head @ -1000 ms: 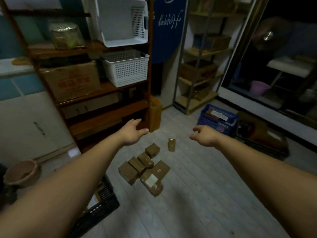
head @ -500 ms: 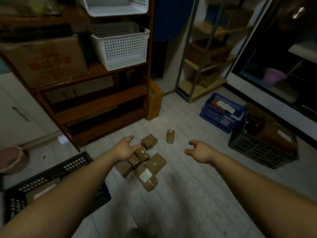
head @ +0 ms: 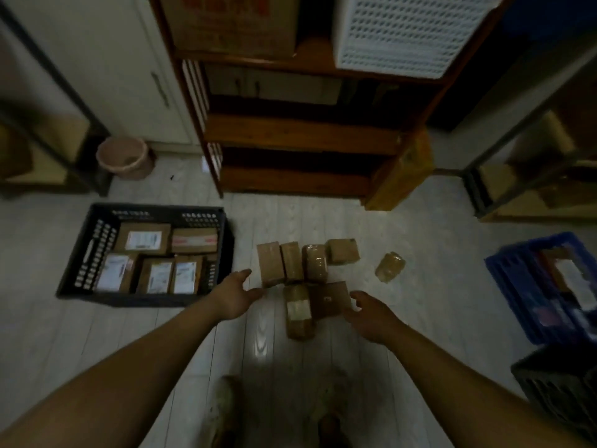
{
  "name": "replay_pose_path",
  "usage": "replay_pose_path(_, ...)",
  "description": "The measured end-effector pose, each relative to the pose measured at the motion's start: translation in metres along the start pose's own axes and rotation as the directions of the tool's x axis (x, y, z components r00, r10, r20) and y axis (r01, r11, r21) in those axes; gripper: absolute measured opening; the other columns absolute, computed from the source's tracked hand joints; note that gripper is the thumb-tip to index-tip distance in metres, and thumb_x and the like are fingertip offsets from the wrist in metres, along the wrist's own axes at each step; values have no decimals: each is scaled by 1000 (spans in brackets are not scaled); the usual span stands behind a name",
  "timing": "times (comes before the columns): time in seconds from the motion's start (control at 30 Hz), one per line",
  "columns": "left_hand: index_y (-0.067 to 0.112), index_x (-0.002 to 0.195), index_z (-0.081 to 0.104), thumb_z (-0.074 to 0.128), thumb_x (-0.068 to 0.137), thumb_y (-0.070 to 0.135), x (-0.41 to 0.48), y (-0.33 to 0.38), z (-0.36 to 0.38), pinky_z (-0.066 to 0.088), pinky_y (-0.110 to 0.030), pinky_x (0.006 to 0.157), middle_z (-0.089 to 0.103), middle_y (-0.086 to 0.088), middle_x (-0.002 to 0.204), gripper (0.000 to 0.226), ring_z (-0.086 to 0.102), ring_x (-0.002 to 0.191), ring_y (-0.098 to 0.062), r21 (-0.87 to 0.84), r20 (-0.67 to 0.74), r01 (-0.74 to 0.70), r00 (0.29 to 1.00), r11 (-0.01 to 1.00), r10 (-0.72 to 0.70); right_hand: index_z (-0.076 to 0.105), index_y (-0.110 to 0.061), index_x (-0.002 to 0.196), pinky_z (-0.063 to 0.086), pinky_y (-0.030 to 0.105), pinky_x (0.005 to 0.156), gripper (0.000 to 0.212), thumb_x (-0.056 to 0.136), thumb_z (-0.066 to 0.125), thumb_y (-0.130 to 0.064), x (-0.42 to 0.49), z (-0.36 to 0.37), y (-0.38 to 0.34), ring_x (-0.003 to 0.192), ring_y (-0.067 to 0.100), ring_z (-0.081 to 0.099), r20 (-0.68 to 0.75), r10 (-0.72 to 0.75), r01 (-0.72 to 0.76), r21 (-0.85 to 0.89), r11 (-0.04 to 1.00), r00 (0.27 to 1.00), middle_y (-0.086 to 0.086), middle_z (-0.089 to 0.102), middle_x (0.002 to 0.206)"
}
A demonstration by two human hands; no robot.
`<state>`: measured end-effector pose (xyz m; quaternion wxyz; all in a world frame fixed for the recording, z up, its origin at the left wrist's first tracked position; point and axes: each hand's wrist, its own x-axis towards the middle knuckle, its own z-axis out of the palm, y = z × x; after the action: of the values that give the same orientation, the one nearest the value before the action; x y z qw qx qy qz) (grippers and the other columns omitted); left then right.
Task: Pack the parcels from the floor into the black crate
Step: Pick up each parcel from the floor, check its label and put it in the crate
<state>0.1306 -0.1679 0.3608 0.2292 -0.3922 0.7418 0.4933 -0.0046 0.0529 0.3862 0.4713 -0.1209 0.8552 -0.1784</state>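
Several brown taped parcels [head: 292, 263] lie clustered on the pale plank floor, with one small wrapped parcel [head: 390, 266] apart to the right. A long parcel with a white label [head: 299, 310] lies nearest me. The black crate [head: 80, 253] stands on the floor at the left and holds several labelled parcels. My left hand [head: 235, 294] hovers open just left of the cluster, fingertips near the leftmost parcel. My right hand [head: 374, 313] is open at the right edge of a flat brown parcel [head: 329, 299]. Neither hand holds anything.
A wooden shelf unit [head: 300, 140] stands behind the parcels, with a yellow-brown box [head: 400, 169] leaning at its right end. A pink bucket [head: 124, 156] sits at the back left. A blue crate [head: 546, 286] and another black crate [head: 562, 383] are at the right.
My view has tilted down and turned left, bringing the black crate fully into sight. Both hands have dropped lower and closer to the parcel cluster, still open.
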Motion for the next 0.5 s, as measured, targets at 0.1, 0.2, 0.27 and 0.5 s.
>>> replay_pose_path(0.1, 13, 149, 21, 58, 90, 39, 51, -23, 38, 29, -31, 110, 27, -9, 154, 74, 34, 138, -23, -59, 5, 109, 994, 992, -109, 41, -17, 141, 42, 28, 92, 50, 96, 52, -34, 71, 10, 33, 121, 22, 50, 66, 9, -10, 26, 1000, 998, 5, 49, 139)
replay_pose_path(0.2, 13, 149, 20, 58, 91, 35, 95, -37, 78, 29, -29, 109, 24, -10, 155, 73, 31, 139, -25, -84, 0, 199, 980, 976, -199, 39, -17, 142, 45, 25, 85, 50, 96, 53, -30, 136, 25, 67, 111, 18, 56, 102, 51, -57, 56, 997, 993, 7, 50, 138)
replay_pose_path(0.27, 15, 149, 20, 57, 92, 35, 140, -56, 108, 31, -28, 106, 24, -9, 155, 72, 34, 137, -26, -78, 12, 233, 972, 969, -233, 40, -19, 139, 44, 23, 79, 47, 95, 54, -30, 185, 45, 93, 104, 16, 56, 128, 85, -95, 74, 993, 988, 7, 52, 135)
replay_pose_path(0.5, 15, 147, 26, 55, 93, 33, 294, -149, 214, 41, -30, 94, 38, -12, 148, 64, 49, 121, -25, -105, 53, 308, 951, 946, -303, 38, -12, 141, 44, 28, 81, 55, 93, 58, -29, 350, 153, 182, 119, 26, 52, 197, 140, -162, 102, 982, 970, 8, 50, 136)
